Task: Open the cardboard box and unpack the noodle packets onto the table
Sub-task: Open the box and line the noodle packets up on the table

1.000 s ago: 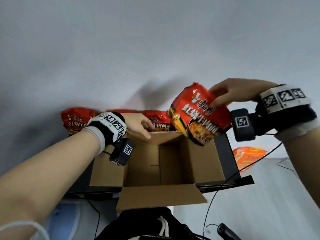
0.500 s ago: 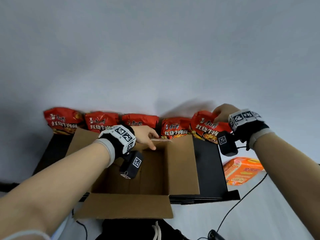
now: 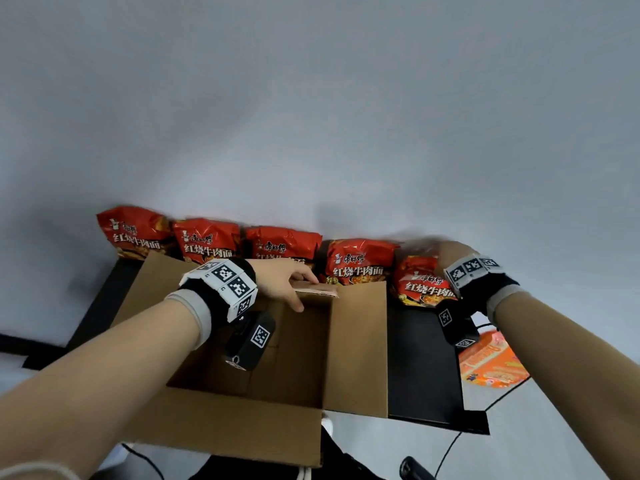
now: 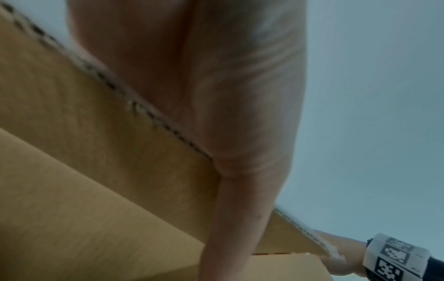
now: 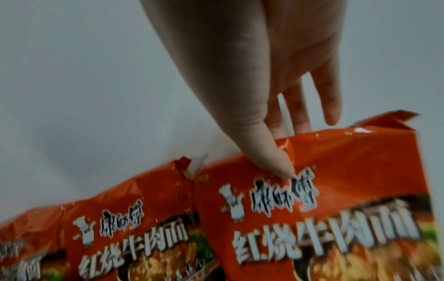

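A: Grey wall runs right behind the black bench [image 3: 424, 358]; five red noodle packets [image 3: 282, 244] lean on it in a row along the far edge. Open bench surface only to the right of the cardboard box [image 3: 358, 344].

B: Your hands?

A: Your left hand [image 3: 284, 280] grips the box's far flap, thumb inside, fingers over the corrugated edge. Your right hand [image 3: 446, 252] pinches the top seam of the rightmost packet [image 3: 422, 282], thumb on the front, fingers behind.

B: Anything hidden?

A: Box flaps splayed out, near one overhanging the bench edge. Inside looks like bare cardboard, but your left forearm covers part of it. Right hand blurred in the head view. Orange pack [image 3: 491, 365] on the floor, cut off by your right arm.

B: Packets?

A: Glossy crinkled foil, crimped tops.
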{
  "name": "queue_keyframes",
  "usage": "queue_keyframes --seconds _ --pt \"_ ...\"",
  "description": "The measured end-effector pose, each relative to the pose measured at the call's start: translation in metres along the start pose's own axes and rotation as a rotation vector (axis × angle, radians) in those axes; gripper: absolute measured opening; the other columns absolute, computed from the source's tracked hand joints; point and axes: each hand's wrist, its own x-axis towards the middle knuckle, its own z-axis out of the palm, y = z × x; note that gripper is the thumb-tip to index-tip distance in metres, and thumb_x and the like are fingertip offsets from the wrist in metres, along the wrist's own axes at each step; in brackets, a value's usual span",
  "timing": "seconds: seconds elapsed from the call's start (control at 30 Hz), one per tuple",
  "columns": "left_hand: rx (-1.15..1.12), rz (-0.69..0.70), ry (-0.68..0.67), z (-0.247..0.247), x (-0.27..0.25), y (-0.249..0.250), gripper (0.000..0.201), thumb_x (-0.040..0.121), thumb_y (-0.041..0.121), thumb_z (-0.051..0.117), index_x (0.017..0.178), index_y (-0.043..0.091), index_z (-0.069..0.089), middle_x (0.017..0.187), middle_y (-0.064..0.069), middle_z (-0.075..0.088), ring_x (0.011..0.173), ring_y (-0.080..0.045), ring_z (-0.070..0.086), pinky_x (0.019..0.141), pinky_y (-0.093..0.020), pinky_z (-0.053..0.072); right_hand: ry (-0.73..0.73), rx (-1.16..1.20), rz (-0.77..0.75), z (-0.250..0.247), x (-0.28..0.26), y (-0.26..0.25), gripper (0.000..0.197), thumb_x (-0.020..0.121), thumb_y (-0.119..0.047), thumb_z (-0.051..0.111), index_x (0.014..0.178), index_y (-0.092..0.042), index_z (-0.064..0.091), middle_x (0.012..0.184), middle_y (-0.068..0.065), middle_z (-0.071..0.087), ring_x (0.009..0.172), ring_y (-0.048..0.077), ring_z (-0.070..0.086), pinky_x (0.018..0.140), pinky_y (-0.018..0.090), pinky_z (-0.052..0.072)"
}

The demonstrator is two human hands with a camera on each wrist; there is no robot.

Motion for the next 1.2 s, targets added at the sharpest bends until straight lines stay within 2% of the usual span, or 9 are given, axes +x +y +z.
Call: queue_keyframes --seconds 0.1,0.2,0.33,0.43,0.57,0.8,0.9,1.07,1.2 --pt "-0.011 0.003 -0.003 0.0 0.001 0.0 0.061 0.075 0.031 0.073 0.131 0.034 0.047 0.137 0.002 0.048 0.12 -0.016 0.048 0.105 -0.035 0.038 0.027 -0.049 0.113 0.005 0.014 -0.004 0.041 0.086 -0.012 0.05 0.123 -0.023 0.061 0.124 0.003 0.064 0.111 0.026 0.062 0.093 0.034 0.051" --pt "-0.019 0.003 -0.002 0.001 0.001 -0.002 0.062 0.075 0.031 0.073 0.13 0.034 0.047 0.136 0.002 0.049 0.12 -0.016 0.048 0.105 -0.036 0.038 0.106 -0.144 0.217 0.017 0.013 -0.013 0.037 0.086 -0.01 0.052 0.121 -0.013 0.061 0.118 0.01 0.066 0.106 0.029 0.063 0.087 0.037 0.053" --pt "-0.02 0.017 -0.011 0.0 0.002 -0.003 0.062 0.074 0.033 0.074 0.13 0.035 0.047 0.134 0.002 0.051 0.116 -0.016 0.05 0.104 -0.038 0.04 0.24 -0.191 0.185 0.026 0.005 -0.006 0.041 0.083 -0.006 0.054 0.125 -0.004 0.049 0.123 0.014 0.054 0.11 0.032 0.053 0.077 0.041 0.049" --pt "-0.015 0.022 -0.022 0.0 0.001 -0.002 0.064 0.073 0.034 0.074 0.131 0.035 0.046 0.134 0.002 0.05 0.116 -0.017 0.05 0.105 -0.039 0.04 0.234 -0.18 0.246 0.021 0.007 -0.003 0.034 0.082 -0.009 0.055 0.116 -0.005 0.058 0.112 0.013 0.061 0.102 0.03 0.058 0.07 0.036 0.048" --pt "-0.025 0.052 0.0 0.001 -0.005 -0.004 0.064 0.073 0.038 0.074 0.131 0.035 0.047 0.135 0.003 0.049 0.118 -0.015 0.048 0.105 -0.036 0.038 0.153 0.061 0.312 0.011 0.004 -0.003 0.026 0.077 -0.016 0.057 0.099 -0.008 0.067 0.096 0.014 0.069 0.076 0.03 0.059 0.064 0.028 0.044" --pt "-0.088 0.085 0.092 -0.008 -0.035 -0.029 0.059 0.078 0.021 0.073 0.131 0.025 0.05 0.14 0.003 0.046 0.132 -0.018 0.039 0.104 -0.026 0.029 0.225 0.362 0.332 -0.002 -0.013 -0.018 0.013 0.082 -0.022 0.055 0.09 -0.015 0.063 0.105 0.01 0.067 0.09 0.028 0.06 0.075 0.029 0.044" --pt "-0.161 0.073 0.18 -0.011 -0.054 -0.05 0.051 0.08 0.02 0.071 0.128 0.022 0.054 0.14 0.001 0.049 0.133 -0.018 0.041 0.104 -0.027 0.03 0.241 0.427 0.27 -0.008 -0.022 -0.039 0.013 0.083 -0.021 0.056 0.088 -0.014 0.066 0.097 0.01 0.07 0.085 0.025 0.062 0.076 0.029 0.048" --pt "-0.204 0.061 0.51 -0.011 -0.074 -0.083 0.034 0.078 0.035 0.071 0.11 0.024 0.065 0.132 0.0 0.055 0.127 -0.019 0.046 0.104 -0.031 0.034 0.18 0.684 0.13 -0.023 -0.047 -0.1 0.019 0.088 -0.015 0.057 0.094 -0.002 0.069 0.07 0.003 0.065 0.064 0.018 0.062 0.072 0.032 0.055" --pt "-0.225 0.011 0.665 -0.012 -0.083 -0.106 0.025 0.077 0.038 0.071 0.097 0.024 0.067 0.128 -0.002 0.059 0.125 -0.021 0.049 0.105 -0.035 0.037 0.019 0.672 -0.038 -0.03 -0.076 -0.152 0.019 0.091 -0.024 0.057 0.096 -0.009 0.066 0.077 0.001 0.066 0.073 0.017 0.064 0.073 0.028 0.054"
